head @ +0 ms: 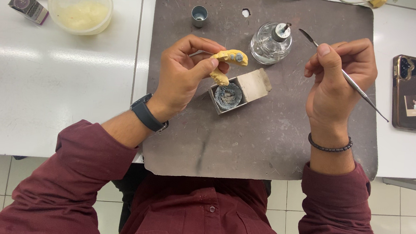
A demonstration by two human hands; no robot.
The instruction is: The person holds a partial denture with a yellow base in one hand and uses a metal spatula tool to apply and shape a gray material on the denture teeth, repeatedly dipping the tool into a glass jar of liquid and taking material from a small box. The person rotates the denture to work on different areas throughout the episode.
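Centrally, left hand holds cast; right hand tool.

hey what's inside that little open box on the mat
The small open box holds a round tin of dark grey material. Its upper left corner is covered by the yellow dental cast in the left hand.

One dental cast, one metal tool, one glass burner, one phone, one tub
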